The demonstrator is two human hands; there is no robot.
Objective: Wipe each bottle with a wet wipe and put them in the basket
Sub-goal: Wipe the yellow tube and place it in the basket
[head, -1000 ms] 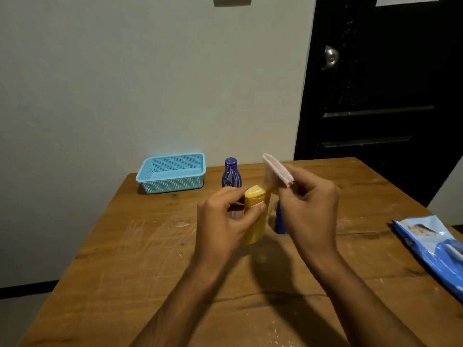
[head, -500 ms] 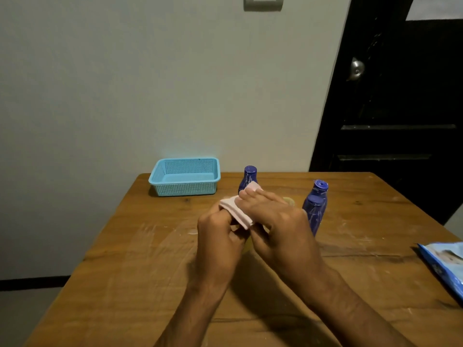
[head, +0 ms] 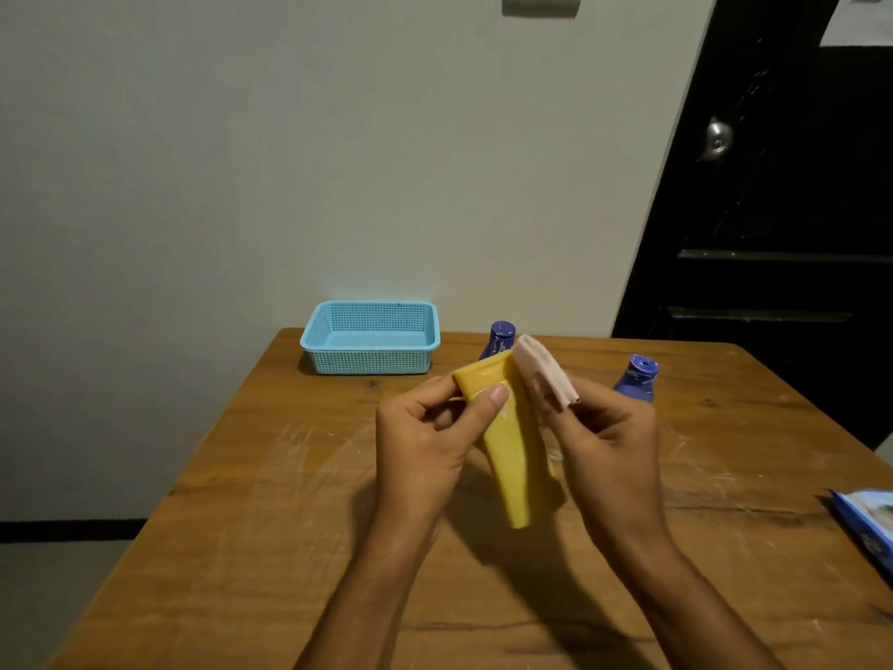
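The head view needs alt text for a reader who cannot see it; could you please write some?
Over a wooden table, the left hand grips a yellow tube while the right hand holds a folded wipe against it. Behind stand a blue basket and two blue bottles.

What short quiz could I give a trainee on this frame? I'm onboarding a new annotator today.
1. True or false: the blue basket already holds a bottle.
2. Which hand holds the wet wipe? A) left B) right C) neither
3. Fill in: the left hand grips the ___ tube.

Key:
1. False; the basket's inside shows no bottle, and two blue bottles stand on the wooden table.
2. B; the right hand holds the wipe against the tube's upper end.
3. Yellow.
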